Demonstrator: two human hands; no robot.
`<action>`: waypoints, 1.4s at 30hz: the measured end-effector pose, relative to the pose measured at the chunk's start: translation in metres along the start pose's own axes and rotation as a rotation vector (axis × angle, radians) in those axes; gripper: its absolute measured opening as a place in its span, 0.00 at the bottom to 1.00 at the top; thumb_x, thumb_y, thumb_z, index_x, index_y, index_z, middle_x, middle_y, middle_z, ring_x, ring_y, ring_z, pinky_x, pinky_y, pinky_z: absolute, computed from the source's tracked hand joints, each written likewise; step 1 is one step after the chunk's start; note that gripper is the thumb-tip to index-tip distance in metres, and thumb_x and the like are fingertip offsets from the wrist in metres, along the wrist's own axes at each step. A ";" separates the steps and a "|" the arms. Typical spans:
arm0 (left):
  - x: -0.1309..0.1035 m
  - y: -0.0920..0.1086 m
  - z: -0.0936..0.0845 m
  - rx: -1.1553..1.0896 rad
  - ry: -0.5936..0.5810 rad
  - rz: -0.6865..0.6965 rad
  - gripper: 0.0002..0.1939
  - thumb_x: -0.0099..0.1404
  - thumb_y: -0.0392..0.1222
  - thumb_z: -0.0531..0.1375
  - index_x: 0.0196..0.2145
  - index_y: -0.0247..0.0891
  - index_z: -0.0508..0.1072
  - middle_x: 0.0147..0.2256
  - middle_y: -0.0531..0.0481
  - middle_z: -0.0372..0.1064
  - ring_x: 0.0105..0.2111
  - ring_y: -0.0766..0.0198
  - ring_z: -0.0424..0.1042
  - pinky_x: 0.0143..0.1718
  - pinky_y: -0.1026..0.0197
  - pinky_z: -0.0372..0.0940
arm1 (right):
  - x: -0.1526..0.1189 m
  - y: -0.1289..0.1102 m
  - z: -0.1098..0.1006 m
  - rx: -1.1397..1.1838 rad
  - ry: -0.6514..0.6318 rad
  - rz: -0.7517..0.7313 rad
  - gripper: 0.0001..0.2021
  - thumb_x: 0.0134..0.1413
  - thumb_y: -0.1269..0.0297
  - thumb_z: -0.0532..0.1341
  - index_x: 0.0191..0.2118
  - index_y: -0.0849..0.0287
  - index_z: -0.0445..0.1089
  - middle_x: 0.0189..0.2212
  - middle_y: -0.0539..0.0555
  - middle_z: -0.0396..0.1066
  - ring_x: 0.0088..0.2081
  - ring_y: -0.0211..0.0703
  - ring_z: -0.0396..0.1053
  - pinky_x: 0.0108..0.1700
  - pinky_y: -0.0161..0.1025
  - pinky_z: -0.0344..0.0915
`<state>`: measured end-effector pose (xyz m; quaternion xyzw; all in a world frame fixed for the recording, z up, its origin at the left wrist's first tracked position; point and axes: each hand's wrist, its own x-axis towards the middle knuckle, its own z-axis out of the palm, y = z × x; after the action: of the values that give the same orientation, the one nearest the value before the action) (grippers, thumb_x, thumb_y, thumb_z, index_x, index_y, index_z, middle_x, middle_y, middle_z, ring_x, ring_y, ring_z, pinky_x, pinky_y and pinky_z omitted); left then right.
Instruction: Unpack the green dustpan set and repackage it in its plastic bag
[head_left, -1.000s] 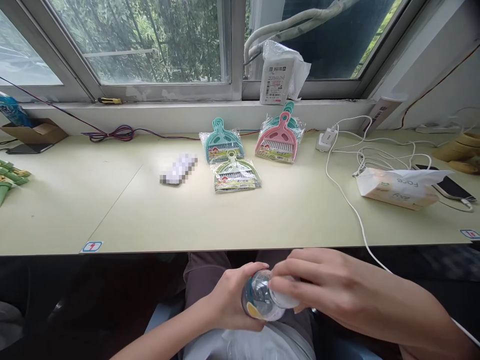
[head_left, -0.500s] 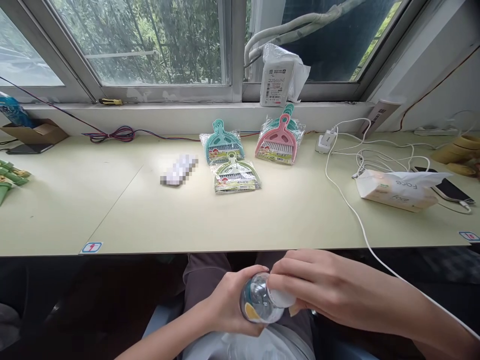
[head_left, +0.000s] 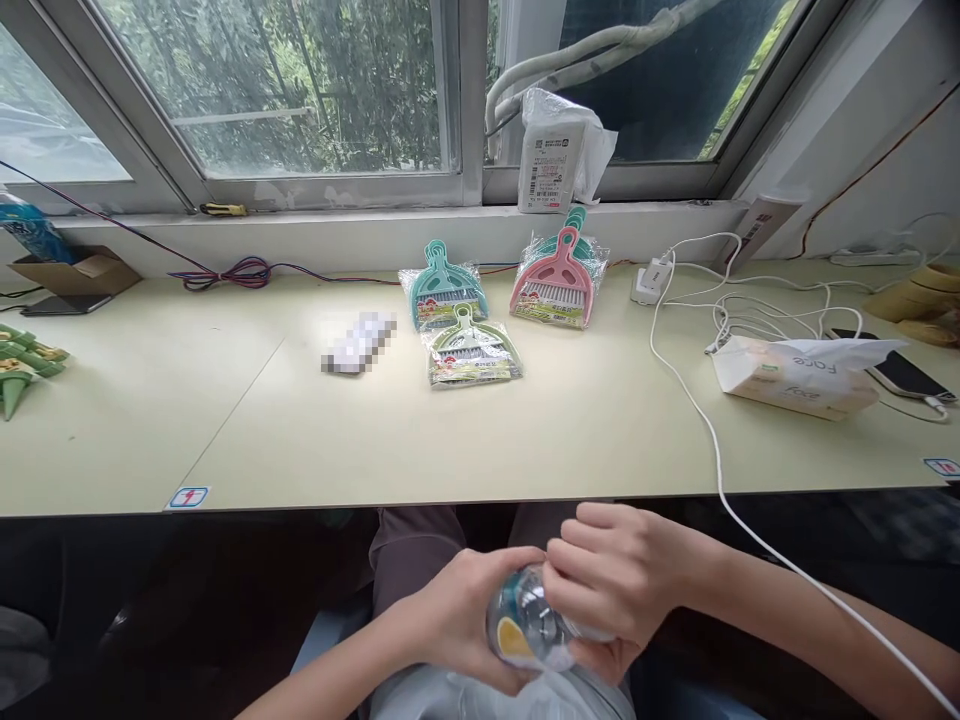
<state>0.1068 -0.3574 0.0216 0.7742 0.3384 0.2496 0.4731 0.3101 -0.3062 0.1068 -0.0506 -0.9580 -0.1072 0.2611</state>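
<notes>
A clear plastic bottle (head_left: pixel 527 618) with a teal and yellow label is held over my lap, below the table's front edge. My left hand (head_left: pixel 471 612) is wrapped round the bottle's body from the left. Curled fingers of my right hand (head_left: pixel 611 575) close over the bottle's top end, where a bit of white shows beneath them. Both hands are close together, one on each side of the bottle.
On the table (head_left: pixel 375 450) lie wrapped dustpan sets in teal (head_left: pixel 448 287), green (head_left: pixel 474 350) and pink (head_left: pixel 556 285). To the right are a tissue pack (head_left: pixel 799 378), a phone (head_left: pixel 911 375) and white cables. A white cord (head_left: pixel 716 450) hangs over the front edge across my right forearm.
My right hand has turned and its fingers now curl down over the bottle's top, hiding most of the white part. The bottle and my left hand have shifted slightly right.
</notes>
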 end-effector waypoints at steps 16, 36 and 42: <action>-0.005 -0.003 0.010 0.046 0.375 0.004 0.43 0.41 0.37 0.65 0.57 0.42 0.60 0.38 0.50 0.74 0.30 0.64 0.72 0.33 0.63 0.70 | 0.012 -0.009 -0.007 0.036 -0.068 0.491 0.19 0.65 0.55 0.48 0.25 0.58 0.61 0.16 0.47 0.59 0.18 0.34 0.50 0.25 0.35 0.45; -0.012 -0.009 -0.005 -0.432 0.076 -0.014 0.48 0.37 0.44 0.71 0.56 0.40 0.60 0.44 0.47 0.68 0.40 0.58 0.69 0.41 0.58 0.66 | 0.013 -0.002 -0.049 0.533 -0.198 0.244 0.12 0.67 0.71 0.50 0.34 0.59 0.67 0.34 0.53 0.66 0.31 0.32 0.61 0.34 0.28 0.60; -0.006 -0.002 -0.009 -0.290 0.143 0.122 0.42 0.42 0.40 0.69 0.56 0.43 0.61 0.43 0.49 0.68 0.37 0.61 0.70 0.39 0.60 0.67 | 0.011 -0.001 -0.043 0.585 0.002 0.321 0.09 0.64 0.59 0.57 0.44 0.58 0.68 0.33 0.53 0.67 0.33 0.35 0.65 0.38 0.32 0.65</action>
<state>0.0953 -0.3561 0.0230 0.6973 0.2841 0.3782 0.5386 0.3216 -0.3165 0.1483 -0.1234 -0.9278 0.2149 0.2789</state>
